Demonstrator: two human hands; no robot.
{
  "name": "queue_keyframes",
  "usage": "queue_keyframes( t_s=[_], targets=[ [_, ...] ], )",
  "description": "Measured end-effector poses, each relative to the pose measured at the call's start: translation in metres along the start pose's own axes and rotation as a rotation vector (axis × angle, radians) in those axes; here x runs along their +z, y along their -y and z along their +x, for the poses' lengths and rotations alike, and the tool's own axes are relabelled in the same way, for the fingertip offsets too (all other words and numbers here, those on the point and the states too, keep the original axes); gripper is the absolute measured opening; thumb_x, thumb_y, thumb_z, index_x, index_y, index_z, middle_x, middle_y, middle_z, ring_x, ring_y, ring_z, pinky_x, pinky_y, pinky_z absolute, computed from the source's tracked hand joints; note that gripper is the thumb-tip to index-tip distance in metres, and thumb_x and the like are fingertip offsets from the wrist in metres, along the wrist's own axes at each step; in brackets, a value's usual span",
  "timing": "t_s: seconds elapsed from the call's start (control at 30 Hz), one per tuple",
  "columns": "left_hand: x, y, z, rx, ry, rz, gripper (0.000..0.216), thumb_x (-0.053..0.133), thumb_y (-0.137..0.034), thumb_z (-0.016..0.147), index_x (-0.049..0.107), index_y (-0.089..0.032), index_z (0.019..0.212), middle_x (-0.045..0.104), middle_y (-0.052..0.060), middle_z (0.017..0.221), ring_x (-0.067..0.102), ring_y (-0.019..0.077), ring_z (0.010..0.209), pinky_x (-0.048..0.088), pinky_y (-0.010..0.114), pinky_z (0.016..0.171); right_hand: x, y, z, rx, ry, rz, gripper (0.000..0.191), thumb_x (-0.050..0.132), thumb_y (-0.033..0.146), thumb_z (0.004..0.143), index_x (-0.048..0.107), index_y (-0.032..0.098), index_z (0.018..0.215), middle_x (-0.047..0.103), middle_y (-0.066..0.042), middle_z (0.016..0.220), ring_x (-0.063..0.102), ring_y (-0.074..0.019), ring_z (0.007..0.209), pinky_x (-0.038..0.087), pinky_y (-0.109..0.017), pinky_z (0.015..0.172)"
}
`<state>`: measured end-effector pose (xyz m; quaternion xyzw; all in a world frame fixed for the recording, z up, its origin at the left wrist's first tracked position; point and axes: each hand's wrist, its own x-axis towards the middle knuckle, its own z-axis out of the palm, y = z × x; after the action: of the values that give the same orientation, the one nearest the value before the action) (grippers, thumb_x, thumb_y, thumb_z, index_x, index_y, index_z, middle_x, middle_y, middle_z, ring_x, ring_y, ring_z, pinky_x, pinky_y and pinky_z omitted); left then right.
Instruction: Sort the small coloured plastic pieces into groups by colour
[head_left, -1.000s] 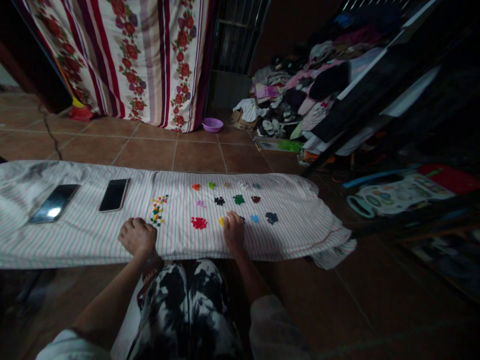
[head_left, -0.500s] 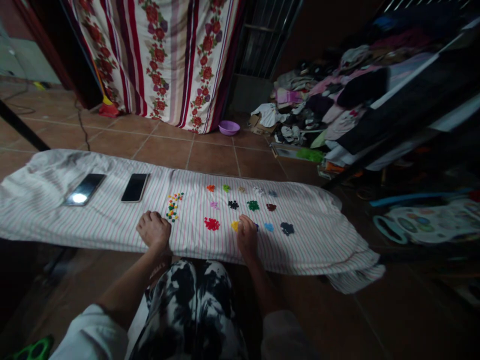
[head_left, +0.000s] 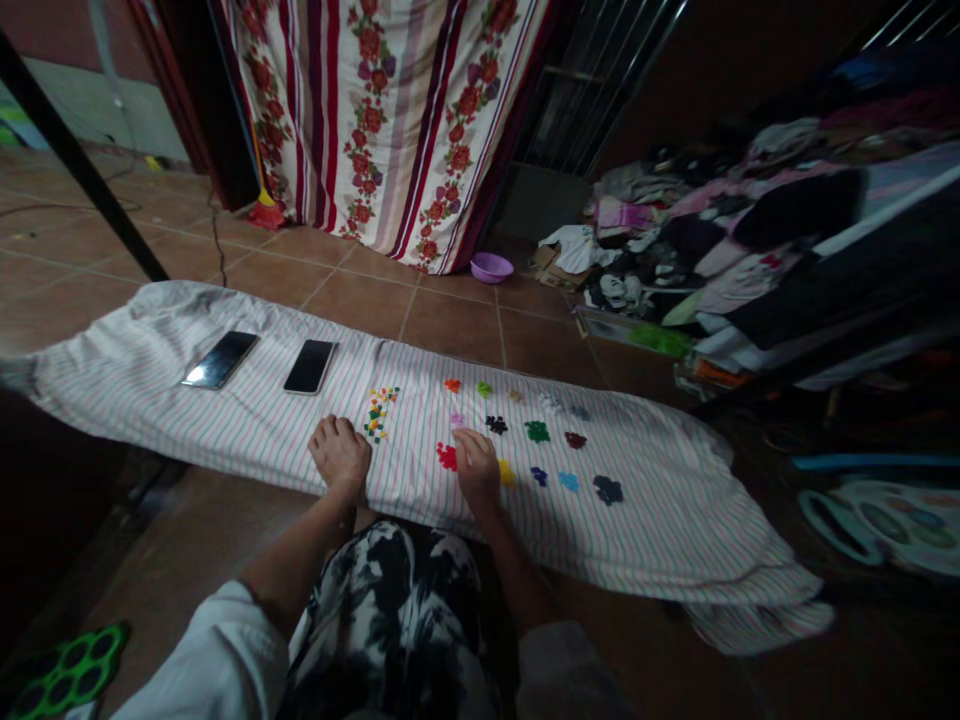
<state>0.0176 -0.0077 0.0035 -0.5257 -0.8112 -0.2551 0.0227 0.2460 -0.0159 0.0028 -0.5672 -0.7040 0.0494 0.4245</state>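
Note:
My left hand [head_left: 339, 452] rests on the striped cloth with its fingers loosely apart, just below the pile of mixed small pieces [head_left: 379, 410]. My right hand [head_left: 478, 472] hovers or rests at the red pieces [head_left: 446, 456], partly covering them. Its fingers are drawn together, and whatever may be between them is hidden. Right above its fingertips are the pink pieces [head_left: 457, 420]; to its right lie the yellow pieces [head_left: 506, 472]. Further sorted piles include black [head_left: 496, 425], green [head_left: 537, 431], dark blue [head_left: 538, 476], light blue [head_left: 568, 482] and dark grey [head_left: 607, 489].
Two phones [head_left: 309, 367] lie on the left part of the striped cloth [head_left: 675, 540]. Orange [head_left: 452, 385], lime [head_left: 484, 388] and brown pieces [head_left: 575, 440] form other piles. Beyond the table are a purple basin [head_left: 491, 267], a curtain [head_left: 390, 120] and heaped clothes [head_left: 720, 220].
My right hand has moved left from the yellow pile to the red one, uncovering the dark blue pieces. The left hand stays beside the mixed pile. The camera view has turned left.

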Motion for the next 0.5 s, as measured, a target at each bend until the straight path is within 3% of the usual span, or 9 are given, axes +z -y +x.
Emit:
queue_keyframes(
  t_s=[0.27, 0.5],
  targets=[
    [0.001, 0.001, 0.000, 0.009, -0.005, 0.006, 0.026, 0.042, -0.022, 0.083, 0.058, -0.013, 0.101, 0.054, 0.017, 0.121, 0.042, 0.0300, 0.121, 0.032, 0.044, 0.095, 0.055, 0.050, 0.011, -0.069, 0.316, 0.119, 0.030, 0.044, 0.017, 0.089, 0.068, 0.023, 0.105, 0.065, -0.006, 0.099, 0.062, -0.0172, 0.092, 0.051, -0.029, 0.085],
    [0.003, 0.003, 0.002, 0.013, -0.014, -0.014, 0.025, 0.043, -0.021, 0.083, 0.060, -0.012, 0.100, 0.055, 0.017, 0.123, 0.042, 0.0302, 0.122, 0.031, 0.045, 0.096, 0.088, 0.067, 0.021, -0.083, 0.394, 0.040, 0.028, 0.046, 0.014, 0.088, 0.067, 0.024, 0.103, 0.065, -0.005, 0.099, 0.061, -0.0173, 0.093, 0.049, -0.029, 0.085]
  ],
)
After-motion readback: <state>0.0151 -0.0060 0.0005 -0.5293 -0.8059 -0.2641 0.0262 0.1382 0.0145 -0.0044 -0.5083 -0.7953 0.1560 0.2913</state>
